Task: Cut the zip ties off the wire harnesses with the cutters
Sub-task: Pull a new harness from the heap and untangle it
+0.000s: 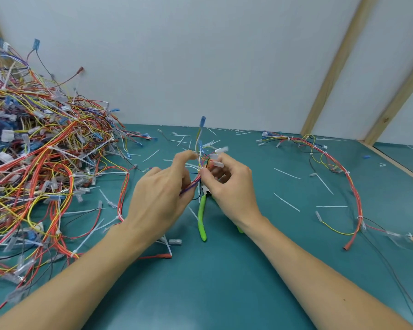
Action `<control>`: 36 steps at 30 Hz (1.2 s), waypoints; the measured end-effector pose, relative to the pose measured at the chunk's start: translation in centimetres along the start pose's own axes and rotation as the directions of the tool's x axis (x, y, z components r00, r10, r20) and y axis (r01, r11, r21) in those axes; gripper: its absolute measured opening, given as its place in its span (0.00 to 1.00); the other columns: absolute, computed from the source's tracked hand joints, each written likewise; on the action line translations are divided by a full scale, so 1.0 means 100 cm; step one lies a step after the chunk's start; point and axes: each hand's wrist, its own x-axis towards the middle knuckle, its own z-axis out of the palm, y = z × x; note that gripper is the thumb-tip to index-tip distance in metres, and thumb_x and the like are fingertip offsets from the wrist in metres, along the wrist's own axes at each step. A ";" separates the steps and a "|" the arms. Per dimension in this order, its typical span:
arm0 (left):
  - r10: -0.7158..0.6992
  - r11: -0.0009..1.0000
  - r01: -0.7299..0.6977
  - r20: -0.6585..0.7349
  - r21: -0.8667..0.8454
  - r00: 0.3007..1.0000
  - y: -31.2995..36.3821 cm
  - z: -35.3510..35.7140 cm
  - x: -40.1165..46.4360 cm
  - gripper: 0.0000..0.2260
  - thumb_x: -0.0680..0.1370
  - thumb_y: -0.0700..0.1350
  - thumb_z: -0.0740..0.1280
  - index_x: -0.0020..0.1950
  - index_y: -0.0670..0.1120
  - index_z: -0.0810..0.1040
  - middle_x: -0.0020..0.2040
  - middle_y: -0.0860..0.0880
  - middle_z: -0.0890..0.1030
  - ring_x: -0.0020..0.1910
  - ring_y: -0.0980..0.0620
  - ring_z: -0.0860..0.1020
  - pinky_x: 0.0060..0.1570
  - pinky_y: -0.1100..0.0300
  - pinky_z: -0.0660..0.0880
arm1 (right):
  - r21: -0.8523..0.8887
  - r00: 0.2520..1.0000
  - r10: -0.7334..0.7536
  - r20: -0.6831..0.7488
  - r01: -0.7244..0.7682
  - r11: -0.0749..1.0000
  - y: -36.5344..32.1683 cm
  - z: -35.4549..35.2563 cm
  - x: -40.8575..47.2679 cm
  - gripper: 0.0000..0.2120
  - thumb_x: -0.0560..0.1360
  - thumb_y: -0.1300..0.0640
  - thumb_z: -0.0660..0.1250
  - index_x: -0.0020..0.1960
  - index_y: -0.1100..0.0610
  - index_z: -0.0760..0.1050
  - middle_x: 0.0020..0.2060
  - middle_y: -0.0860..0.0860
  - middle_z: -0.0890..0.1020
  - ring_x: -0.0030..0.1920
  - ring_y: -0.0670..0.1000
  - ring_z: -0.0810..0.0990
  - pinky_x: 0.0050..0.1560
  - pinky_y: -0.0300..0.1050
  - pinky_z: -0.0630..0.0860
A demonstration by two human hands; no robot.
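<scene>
Teal matting covered the wide flat work table [224, 282], which ran back to a pale wall panel [200, 55] crossed by slanted bare-wood battens [332, 67]. On the person's left a big tangled heap of red, orange, yellow and blue wire harnesses [41, 163] sprawled over the mat, many of its bundles showing white zip ties. Well apart on the right, one long loose harness of red and yellow wires [339, 167] lay in an open curve. Thin white cut-off zip tie strips [287, 173] were scattered across the mat between them.

Above the middle of the table both hands met on a small bundle of multicoloured wires with clear and blue plastic terminals [202, 163]. Its long axis stood roughly upright, with a blue-tipped lead pointing up and away from the person. The left hand [160, 191] had its fingers curled round the lower stretch of the bundle, forefinger raised toward the terminals. The right hand [227, 186] pinched the wires near the top, fingers bent close together.

Green-handled cutters [202, 217] lay on the mat just below the hands, touched by neither, handles splayed toward the person and nose pointing away; one handle was mostly hidden by the right wrist.
</scene>
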 end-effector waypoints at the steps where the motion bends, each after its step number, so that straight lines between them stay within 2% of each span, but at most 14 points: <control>1: -0.012 1.000 0.012 0.001 -0.003 1.000 0.000 0.000 -0.001 0.27 0.67 0.38 0.79 0.62 0.46 0.70 0.33 0.56 0.79 0.37 0.52 0.69 0.36 0.64 0.55 | 0.005 1.000 0.004 -0.007 -0.004 1.000 -0.001 0.000 0.000 0.05 0.74 0.58 0.72 0.41 0.57 0.78 0.30 0.45 0.78 0.31 0.49 0.73 0.34 0.46 0.72; 3: -0.034 0.999 0.034 -0.004 -0.018 0.999 0.000 0.001 -0.002 0.26 0.68 0.39 0.78 0.58 0.48 0.68 0.33 0.56 0.78 0.36 0.51 0.70 0.36 0.63 0.54 | 0.040 1.000 0.020 -0.010 -0.020 0.999 -0.003 0.000 0.000 0.04 0.72 0.59 0.71 0.40 0.58 0.76 0.31 0.50 0.79 0.33 0.56 0.76 0.35 0.52 0.74; 5: -0.065 0.997 0.064 -0.010 -0.035 0.998 -0.002 0.001 -0.003 0.24 0.69 0.40 0.77 0.55 0.50 0.65 0.34 0.56 0.79 0.34 0.50 0.71 0.36 0.62 0.54 | 0.098 1.000 0.016 -0.006 -0.015 0.995 -0.006 0.000 -0.001 0.02 0.70 0.61 0.70 0.41 0.58 0.76 0.33 0.50 0.80 0.35 0.56 0.78 0.39 0.57 0.76; 7: -0.113 0.993 0.112 -0.021 -0.046 0.993 -0.002 0.002 -0.004 0.24 0.70 0.42 0.76 0.54 0.51 0.63 0.35 0.57 0.80 0.32 0.47 0.75 0.35 0.59 0.60 | 0.123 1.000 -0.006 0.001 0.006 0.992 -0.007 0.000 -0.002 0.02 0.71 0.64 0.69 0.42 0.59 0.76 0.36 0.51 0.81 0.38 0.59 0.81 0.42 0.61 0.78; 10: -0.186 0.977 0.181 -0.036 -0.109 0.982 -0.003 0.004 -0.004 0.23 0.72 0.46 0.75 0.53 0.53 0.61 0.35 0.60 0.81 0.34 0.43 0.78 0.32 0.57 0.66 | 0.102 0.999 -0.032 -0.008 0.033 0.994 -0.006 0.001 -0.003 0.03 0.72 0.64 0.69 0.42 0.58 0.76 0.36 0.49 0.81 0.38 0.56 0.82 0.42 0.56 0.80; 12: -0.232 0.961 0.226 -0.022 -0.158 0.973 -0.004 0.004 -0.003 0.24 0.71 0.48 0.74 0.53 0.55 0.59 0.35 0.62 0.81 0.33 0.48 0.77 0.30 0.59 0.65 | 0.034 0.996 -0.081 -0.026 0.081 0.996 -0.005 0.000 -0.004 0.04 0.73 0.63 0.70 0.42 0.57 0.76 0.36 0.45 0.82 0.38 0.51 0.83 0.41 0.50 0.79; 15: -0.255 0.923 0.264 0.070 -0.280 0.964 -0.009 0.002 -0.004 0.24 0.71 0.48 0.75 0.58 0.55 0.64 0.40 0.62 0.81 0.37 0.56 0.77 0.37 0.56 0.73 | -0.100 0.984 -0.170 -0.050 0.164 0.981 -0.003 -0.001 -0.005 0.03 0.74 0.61 0.70 0.43 0.58 0.77 0.36 0.44 0.82 0.38 0.50 0.83 0.41 0.55 0.79; 18: -0.237 0.768 0.333 0.241 -0.547 0.941 -0.015 0.000 -0.004 0.17 0.70 0.48 0.67 0.58 0.51 0.74 0.44 0.57 0.83 0.47 0.55 0.80 0.46 0.55 0.74 | -0.270 0.946 -0.320 -0.053 0.295 0.917 -0.001 -0.005 -0.004 0.02 0.74 0.61 0.71 0.44 0.58 0.79 0.38 0.45 0.83 0.37 0.53 0.83 0.38 0.57 0.79; 21: -0.334 0.559 0.437 0.290 -0.705 0.897 -0.022 0.004 0.001 0.16 0.70 0.41 0.61 0.56 0.46 0.80 0.44 0.53 0.85 0.44 0.58 0.82 0.42 0.68 0.73 | -0.388 0.865 -0.502 -0.003 0.462 0.797 0.000 -0.009 -0.002 0.02 0.74 0.62 0.72 0.46 0.59 0.82 0.42 0.47 0.86 0.41 0.53 0.84 0.38 0.54 0.81; 24: -0.358 0.539 0.443 0.281 -0.716 0.890 -0.024 0.009 0.002 0.07 0.82 0.45 0.66 0.59 0.52 0.79 0.42 0.56 0.85 0.42 0.60 0.81 0.40 0.69 0.72 | -0.372 0.810 -0.584 0.050 0.557 0.742 -0.001 -0.007 -0.001 0.04 0.74 0.61 0.71 0.48 0.59 0.83 0.45 0.48 0.87 0.45 0.53 0.86 0.40 0.53 0.83; 26: -0.330 0.574 0.430 0.283 -0.697 0.900 -0.023 0.011 0.000 0.08 0.80 0.50 0.65 0.58 0.55 0.79 0.44 0.59 0.85 0.43 0.62 0.81 0.43 0.68 0.74 | -0.327 0.854 -0.517 0.064 0.507 0.797 0.000 -0.004 -0.003 0.05 0.76 0.59 0.70 0.50 0.59 0.83 0.46 0.47 0.86 0.46 0.53 0.86 0.42 0.54 0.82; 30: -0.307 0.753 0.453 0.354 -0.477 0.883 -0.030 0.015 -0.002 0.07 0.82 0.50 0.66 0.55 0.52 0.83 0.49 0.56 0.85 0.51 0.55 0.81 0.53 0.57 0.75 | 0.045 0.995 -0.097 -0.009 0.097 0.994 0.000 0.000 -0.001 0.03 0.78 0.64 0.70 0.47 0.57 0.79 0.42 0.48 0.84 0.45 0.53 0.85 0.49 0.57 0.82; 33: -0.322 0.841 0.454 0.404 -0.293 0.857 -0.037 0.012 -0.005 0.07 0.82 0.50 0.66 0.56 0.54 0.83 0.46 0.58 0.84 0.47 0.57 0.81 0.51 0.57 0.75 | 0.322 0.989 0.146 0.002 -0.139 0.936 0.000 -0.008 0.010 0.08 0.79 0.70 0.68 0.46 0.59 0.75 0.39 0.52 0.85 0.45 0.52 0.87 0.43 0.49 0.84; 36: -0.285 0.794 0.489 0.490 -0.360 0.824 -0.033 0.012 -0.005 0.07 0.83 0.48 0.65 0.56 0.53 0.82 0.43 0.59 0.84 0.43 0.61 0.81 0.48 0.59 0.75 | 0.442 0.956 0.279 0.086 -0.287 0.850 0.000 -0.020 0.016 0.08 0.80 0.70 0.67 0.47 0.59 0.74 0.41 0.52 0.87 0.45 0.51 0.88 0.40 0.44 0.83</control>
